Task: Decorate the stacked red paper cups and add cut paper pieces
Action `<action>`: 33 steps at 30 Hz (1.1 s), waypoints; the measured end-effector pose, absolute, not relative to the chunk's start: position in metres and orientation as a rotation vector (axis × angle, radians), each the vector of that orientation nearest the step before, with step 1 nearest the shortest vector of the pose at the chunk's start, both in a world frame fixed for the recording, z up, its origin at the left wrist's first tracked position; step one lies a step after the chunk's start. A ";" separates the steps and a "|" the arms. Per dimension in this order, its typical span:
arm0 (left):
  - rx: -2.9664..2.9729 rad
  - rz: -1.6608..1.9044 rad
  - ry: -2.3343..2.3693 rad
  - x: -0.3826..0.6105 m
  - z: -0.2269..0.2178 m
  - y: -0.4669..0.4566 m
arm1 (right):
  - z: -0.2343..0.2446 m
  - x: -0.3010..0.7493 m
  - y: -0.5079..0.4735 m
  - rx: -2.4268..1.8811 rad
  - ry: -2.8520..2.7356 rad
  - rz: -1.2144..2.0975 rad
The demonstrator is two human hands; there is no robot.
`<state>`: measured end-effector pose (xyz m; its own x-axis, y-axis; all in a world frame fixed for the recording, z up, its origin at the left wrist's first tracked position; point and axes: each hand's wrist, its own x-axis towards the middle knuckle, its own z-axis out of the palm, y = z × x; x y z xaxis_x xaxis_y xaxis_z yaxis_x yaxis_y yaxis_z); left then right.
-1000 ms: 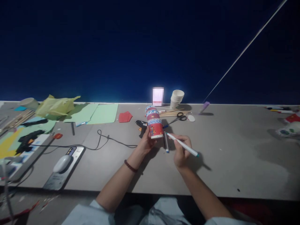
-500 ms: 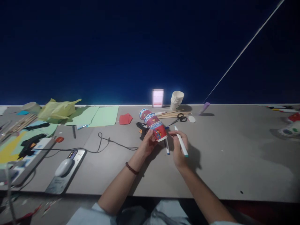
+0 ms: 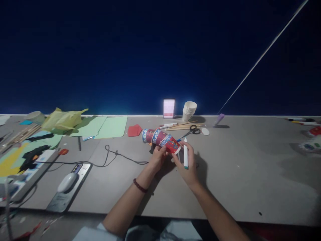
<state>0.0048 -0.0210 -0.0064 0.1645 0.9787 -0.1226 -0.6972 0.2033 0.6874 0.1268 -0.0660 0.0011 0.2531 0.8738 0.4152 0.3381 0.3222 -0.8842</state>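
A row of paper cups [image 3: 158,137], decorated in red, purple, blue and white, is joined end to end and lies tilted in the air. My left hand [image 3: 157,160] is closed around its underside near the red end. At that same end, the fingers of my right hand [image 3: 188,170] touch the cup rim. A white marker [image 3: 185,155] with a teal end stands nearly upright in the right hand's grip. Below and behind the cups, a black glue gun [image 3: 151,148] is mostly hidden.
Scissors [image 3: 194,130], wooden sticks [image 3: 184,126] and a stack of white paper cups [image 3: 189,109] sit behind the hands. Red paper [image 3: 134,130] and green sheets [image 3: 114,126] lie left. A black cable [image 3: 127,158] crosses toward a power strip [image 3: 37,174], near a phone [image 3: 62,197].
The cups have tipped closer to level, their far end dropping left. My right hand has moved left onto the rim, and the marker in it has turned more upright.
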 end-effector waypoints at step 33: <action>0.544 1.229 0.634 -0.004 -0.006 -0.023 | -0.001 0.132 -0.060 -1.172 -0.973 0.750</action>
